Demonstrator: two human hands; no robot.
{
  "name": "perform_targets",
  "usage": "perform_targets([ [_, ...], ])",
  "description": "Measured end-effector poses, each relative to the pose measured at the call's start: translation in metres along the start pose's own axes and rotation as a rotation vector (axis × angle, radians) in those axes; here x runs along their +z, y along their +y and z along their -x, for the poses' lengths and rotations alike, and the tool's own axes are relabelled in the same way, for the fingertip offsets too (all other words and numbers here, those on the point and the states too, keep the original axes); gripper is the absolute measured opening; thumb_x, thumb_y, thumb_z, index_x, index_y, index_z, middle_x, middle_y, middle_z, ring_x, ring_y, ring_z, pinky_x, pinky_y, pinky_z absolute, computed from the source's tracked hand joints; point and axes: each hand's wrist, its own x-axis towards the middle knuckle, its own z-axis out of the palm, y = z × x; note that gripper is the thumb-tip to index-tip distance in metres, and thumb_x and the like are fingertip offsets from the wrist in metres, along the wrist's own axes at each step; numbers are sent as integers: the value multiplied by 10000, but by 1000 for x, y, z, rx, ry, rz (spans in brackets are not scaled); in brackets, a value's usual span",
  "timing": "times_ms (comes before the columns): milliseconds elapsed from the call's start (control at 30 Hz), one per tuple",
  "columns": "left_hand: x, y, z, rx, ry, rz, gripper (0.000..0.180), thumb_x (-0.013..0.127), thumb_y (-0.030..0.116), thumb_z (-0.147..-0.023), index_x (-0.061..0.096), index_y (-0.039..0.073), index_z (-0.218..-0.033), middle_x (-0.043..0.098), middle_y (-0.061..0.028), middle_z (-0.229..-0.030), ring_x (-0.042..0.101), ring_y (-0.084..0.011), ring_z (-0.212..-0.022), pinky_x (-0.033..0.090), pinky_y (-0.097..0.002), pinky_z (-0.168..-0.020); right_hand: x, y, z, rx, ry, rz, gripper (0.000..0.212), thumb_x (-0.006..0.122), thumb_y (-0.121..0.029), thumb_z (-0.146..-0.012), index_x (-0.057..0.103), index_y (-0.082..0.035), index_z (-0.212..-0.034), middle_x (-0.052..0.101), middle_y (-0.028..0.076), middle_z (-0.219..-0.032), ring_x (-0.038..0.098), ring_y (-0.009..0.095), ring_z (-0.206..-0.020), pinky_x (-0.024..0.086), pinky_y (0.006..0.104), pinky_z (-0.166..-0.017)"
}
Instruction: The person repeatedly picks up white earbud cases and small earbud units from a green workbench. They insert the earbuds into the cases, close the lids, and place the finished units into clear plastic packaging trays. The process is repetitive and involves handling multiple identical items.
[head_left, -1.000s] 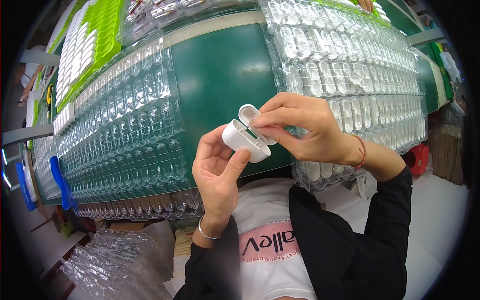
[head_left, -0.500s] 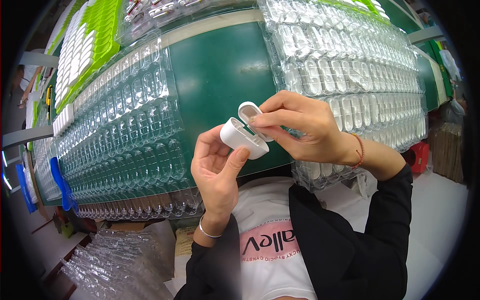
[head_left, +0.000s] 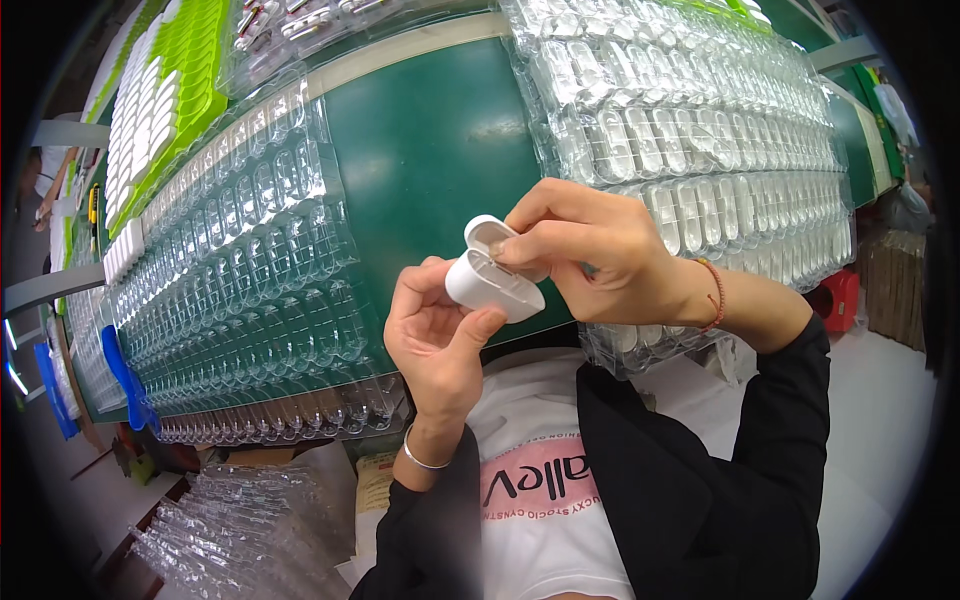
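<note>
A white earbud case body is tilted in the fingers of my left hand, the thumb pressed along its near side. Its open top faces the lid. My right hand pinches the small white rounded lid, its hollow side showing. The lid stands raised at the body's far edge, and the two parts appear to touch there. My right fingertips cover part of the opening, so the joint between lid and body is partly hidden.
Clear moulded plastic trays lie on the green tabletop at left. More stacked trays hold white shells at right. Green trays with white pieces stand far left. Loose clear trays sit low at left; a red object is at right.
The lid has come closer to the case body, narrowing the gap between them. The body has tilted slightly in my left hand, and the right fingertips have moved over the opening.
</note>
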Motion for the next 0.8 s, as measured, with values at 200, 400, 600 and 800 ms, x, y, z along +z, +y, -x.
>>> perform_targets([
  [200,-3,2,2,-28,-14,97,368,754,-16,-764,519,-8,-1047,558,-58,-972,570,-129,-910,480,-269,-824,0,2,-4,33,-15,-181,270,643,131,-698,675,-50,-896,651,99,-882,652,206,-706,514,256,-572],
  [400,3,1,2,136,-57,-123,383,735,-43,-770,512,-22,-1081,538,-78,-1005,565,-141,-929,476,-275,-844,-4,-7,-6,172,-50,-226,181,678,91,-708,646,-21,-847,671,117,-898,670,229,-747,536,280,-645],
  [600,3,-2,3,241,-124,-219,393,748,-14,-766,519,-10,-1085,523,-60,-980,549,-142,-911,457,-268,-833,-10,-16,-4,275,-86,-213,149,650,100,-716,633,-15,-808,672,103,-881,666,206,-743,521,271,-634],
  [800,5,-2,3,-48,-3,203,405,778,71,-768,510,20,-1068,533,-27,-986,536,-111,-913,442,-258,-801,-8,-15,-12,271,-52,-359,160,661,28,-763,668,-60,-896,671,53,-829,626,189,-695,472,274,-546],
])
